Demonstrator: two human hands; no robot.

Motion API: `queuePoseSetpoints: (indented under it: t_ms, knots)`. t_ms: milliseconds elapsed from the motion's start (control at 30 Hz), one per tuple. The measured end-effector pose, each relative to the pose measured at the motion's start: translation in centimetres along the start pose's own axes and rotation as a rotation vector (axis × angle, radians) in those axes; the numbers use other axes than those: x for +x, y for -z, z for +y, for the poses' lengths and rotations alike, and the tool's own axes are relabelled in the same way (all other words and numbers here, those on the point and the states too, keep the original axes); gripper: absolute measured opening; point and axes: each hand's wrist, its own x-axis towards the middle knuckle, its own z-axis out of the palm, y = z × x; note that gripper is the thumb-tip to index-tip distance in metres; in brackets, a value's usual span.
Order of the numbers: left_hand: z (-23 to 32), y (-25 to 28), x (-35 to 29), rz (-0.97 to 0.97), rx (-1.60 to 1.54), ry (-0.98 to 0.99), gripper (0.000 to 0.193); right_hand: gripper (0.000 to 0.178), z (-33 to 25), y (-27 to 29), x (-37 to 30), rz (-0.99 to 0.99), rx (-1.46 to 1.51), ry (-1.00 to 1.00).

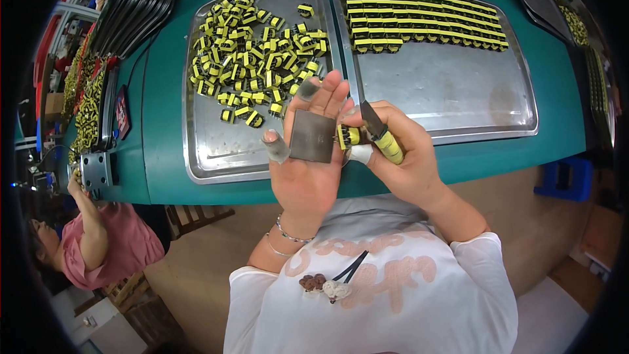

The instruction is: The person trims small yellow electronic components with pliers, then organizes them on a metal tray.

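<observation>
My left hand (304, 180) is palm up, its fingers stretched out and finger cots on the thumb and a fingertip. A dark square plate (313, 136) lies flat on that palm. Just right of it, my right hand (403, 141) is closed around a knife with a yellow handle (391, 149), the dark blade (373, 120) pointing up and away. Its thumb and fingertips also pinch a small yellow-and-black transformer (349, 136), whose pins face the plate's right edge. Whether the pins touch the plate, I cannot tell.
A metal tray (229, 157) on the left holds a loose heap of similar transformers (246, 59). In the right tray (452, 101), others stand in tidy rows (426, 19). Both rest on a green table (164, 124). A co-worker in pink (124, 242) sits at the left; a blue stool (565, 178) is right.
</observation>
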Motion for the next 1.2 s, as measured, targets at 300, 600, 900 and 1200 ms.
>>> queuePoseSetpoints:
  t_ms: [300, 600, 900, 1200]
  knots:
    - [-0.3, -0.6, 0.0, -0.048, 0.312, -0.056, 0.094, 0.033, -0.2, -0.8, 0.4, 0.028, -0.344, 0.236]
    - [-0.4, -0.9, 0.0, -0.021, 0.57, -0.067, 0.1, 0.04, -0.7, -0.6, 0.6, 0.005, -0.425, 0.24]
    - [-0.9, 0.0, -0.5, -0.06, 0.628, -0.055, 0.105, 0.037, 0.0, -0.3, 0.7, -0.006, -0.294, 0.202]
    - [-0.6, -0.2, -0.5, -0.083, 0.479, 0.117, 0.097, 0.041, -0.3, 0.5, 1.3, -0.077, -0.431, 0.328]
